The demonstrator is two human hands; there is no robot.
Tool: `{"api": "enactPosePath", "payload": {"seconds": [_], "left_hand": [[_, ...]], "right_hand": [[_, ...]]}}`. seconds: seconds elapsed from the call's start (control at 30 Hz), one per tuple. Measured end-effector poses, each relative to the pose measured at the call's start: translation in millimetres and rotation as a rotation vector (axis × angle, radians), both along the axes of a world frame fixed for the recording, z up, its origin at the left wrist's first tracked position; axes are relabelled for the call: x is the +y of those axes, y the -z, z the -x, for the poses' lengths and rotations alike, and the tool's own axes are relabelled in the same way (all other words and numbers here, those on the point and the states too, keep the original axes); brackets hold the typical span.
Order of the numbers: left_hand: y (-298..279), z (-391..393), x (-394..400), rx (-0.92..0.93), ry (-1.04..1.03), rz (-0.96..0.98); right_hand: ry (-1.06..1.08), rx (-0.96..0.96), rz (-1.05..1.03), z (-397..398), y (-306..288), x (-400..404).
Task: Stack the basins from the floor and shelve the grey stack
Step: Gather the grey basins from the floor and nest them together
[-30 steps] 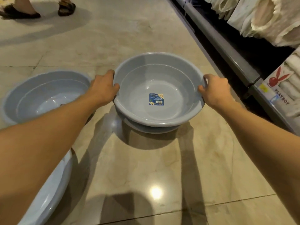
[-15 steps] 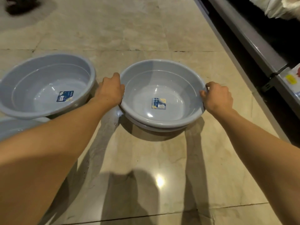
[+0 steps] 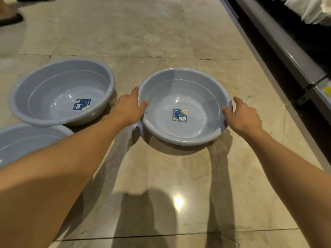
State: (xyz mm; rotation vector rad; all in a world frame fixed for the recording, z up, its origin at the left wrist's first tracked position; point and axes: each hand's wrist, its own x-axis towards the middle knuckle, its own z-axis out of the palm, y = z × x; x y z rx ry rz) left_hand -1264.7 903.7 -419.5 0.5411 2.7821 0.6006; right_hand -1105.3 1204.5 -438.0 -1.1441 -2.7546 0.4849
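A grey basin [image 3: 195, 90] with a blue label inside sits on the tiled floor in the middle, nested on another basin so that only its own rim shows. My left hand [image 3: 128, 108] grips its left rim, thumb inside. My right hand [image 3: 243, 115] holds the right rim, thumb over the edge. A second grey basin [image 3: 53, 86] with a label stands to the left, leaning on a third grey basin [image 3: 26, 140] at the left edge, partly hidden by my left forearm.
A dark metal shelf [image 3: 279, 42] runs along the right side, with white goods [image 3: 311, 9] above it. A person's sandalled foot [image 3: 9, 17] is at the top left. Open marble floor [image 3: 143, 33] lies beyond the basins.
The held basin has come down onto the one beneath it and now sits fully nested on the floor. My thumbs have shifted onto the rim. The view has tilted down and right.
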Motion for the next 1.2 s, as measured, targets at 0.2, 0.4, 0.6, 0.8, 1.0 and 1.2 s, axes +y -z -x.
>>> {"api": "enactPosePath", "payload": {"seconds": [0.2, 0.4, 0.6, 0.8, 1.0, 1.2], "left_hand": [[-29.2, 0.1, -21.9, 0.105, 0.002, 0.077], [-60.7, -25.3, -57.8, 0.121, 0.087, 0.190], [-103.6, -38.2, -125.2, 0.178, 0.033, 0.161], [-118.5, -79.3, -256.9, 0.174, -0.139, 0.229], [-93.6, -130.6, -384.3, 0.039, -0.404, 0.293], [-38.3, -162.6, -435.2, -0.157, -0.643, 0.206]], "right_hand": [[-0.103, 0.058, -0.104, 3.7, -30.6, -21.4], [-0.218, -0.012, -0.101, 8.3, -69.9, -65.4], [-0.395, 0.052, -0.128, 17.3, -112.5, -134.8], [-0.636, 0.055, -0.076, 27.6, -131.9, -247.3], [-0.809, 0.007, -0.001, 29.2, -107.2, -349.0], [-0.851, -0.169, 0.068, 18.9, -55.3, -385.6]]}}
